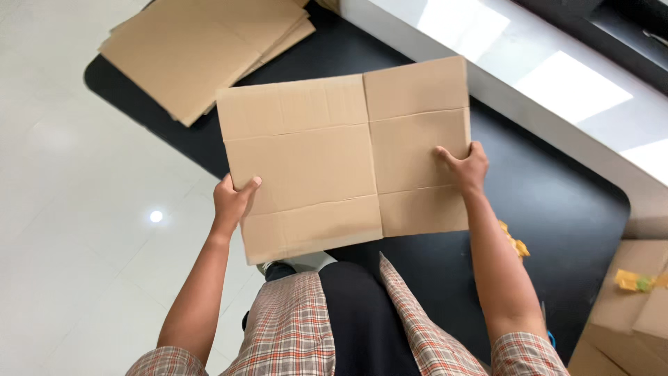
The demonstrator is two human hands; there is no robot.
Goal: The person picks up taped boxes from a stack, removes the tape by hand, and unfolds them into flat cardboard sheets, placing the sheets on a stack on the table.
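A flattened cardboard box (346, 157) is held above the black table's (557, 202) near edge, long axis running left to right, left hand (233, 198) and right hand (465, 167) pinching opposite side edges.

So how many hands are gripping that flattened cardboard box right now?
2. The left hand grips the flattened cardboard box at its left edge; the right hand grips its right edge. No other hands show.

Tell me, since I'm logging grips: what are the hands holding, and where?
Both hold a flattened cardboard box: left hand at its left edge, right hand at its right edge.
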